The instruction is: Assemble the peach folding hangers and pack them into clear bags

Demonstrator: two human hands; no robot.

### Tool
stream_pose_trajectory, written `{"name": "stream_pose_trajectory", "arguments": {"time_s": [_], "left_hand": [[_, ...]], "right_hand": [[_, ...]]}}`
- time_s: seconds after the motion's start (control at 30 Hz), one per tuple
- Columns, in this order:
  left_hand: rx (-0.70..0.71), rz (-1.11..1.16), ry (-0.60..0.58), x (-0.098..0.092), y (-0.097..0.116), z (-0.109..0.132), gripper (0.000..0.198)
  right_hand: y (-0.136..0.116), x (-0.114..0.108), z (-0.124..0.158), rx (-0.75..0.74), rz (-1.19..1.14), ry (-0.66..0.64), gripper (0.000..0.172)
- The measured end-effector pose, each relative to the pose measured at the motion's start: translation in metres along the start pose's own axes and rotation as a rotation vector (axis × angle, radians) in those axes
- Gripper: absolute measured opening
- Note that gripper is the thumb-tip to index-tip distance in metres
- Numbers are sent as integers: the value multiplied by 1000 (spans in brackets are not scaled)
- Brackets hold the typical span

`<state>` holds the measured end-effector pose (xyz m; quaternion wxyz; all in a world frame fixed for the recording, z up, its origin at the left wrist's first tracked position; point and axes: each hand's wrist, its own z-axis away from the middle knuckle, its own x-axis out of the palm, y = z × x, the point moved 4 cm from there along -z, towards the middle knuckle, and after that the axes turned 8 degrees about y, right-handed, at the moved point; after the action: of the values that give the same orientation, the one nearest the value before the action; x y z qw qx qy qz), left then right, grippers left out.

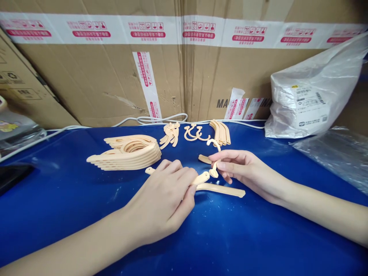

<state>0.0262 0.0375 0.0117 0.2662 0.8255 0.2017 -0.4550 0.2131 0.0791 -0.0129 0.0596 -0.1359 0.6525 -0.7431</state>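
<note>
My left hand (165, 195) lies on the blue table (71, 207) with its fingers closed over a peach plastic hanger body (221, 189); one end pokes out at the left of the hand. My right hand (244, 168) pinches a small peach hook (214, 157) between thumb and fingers, its lower end touching the hanger's middle knob. A single arm piece (204, 159) lies just behind the hook.
A stack of finished hangers (128, 153) sits at the left. Loose hanger arms (170, 134), hooks (194, 133) and curved pieces (221, 132) lie at the back, by a white cable (161, 119). Cardboard boxes (178, 69) form the back wall. Plastic bags (310, 99) sit at right.
</note>
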Motion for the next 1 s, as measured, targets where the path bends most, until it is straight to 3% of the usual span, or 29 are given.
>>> {"name": "stream_pose_trajectory", "arguments": {"time_s": [0.63,1.0], "left_hand": [[99,-53,1,5,-1,3,27],[205,-266,62,11,-6,7,26]], "right_hand": [[0,-1,-3,13,20,-82,15],[3,0,-2,-38,121,-19,12]]}}
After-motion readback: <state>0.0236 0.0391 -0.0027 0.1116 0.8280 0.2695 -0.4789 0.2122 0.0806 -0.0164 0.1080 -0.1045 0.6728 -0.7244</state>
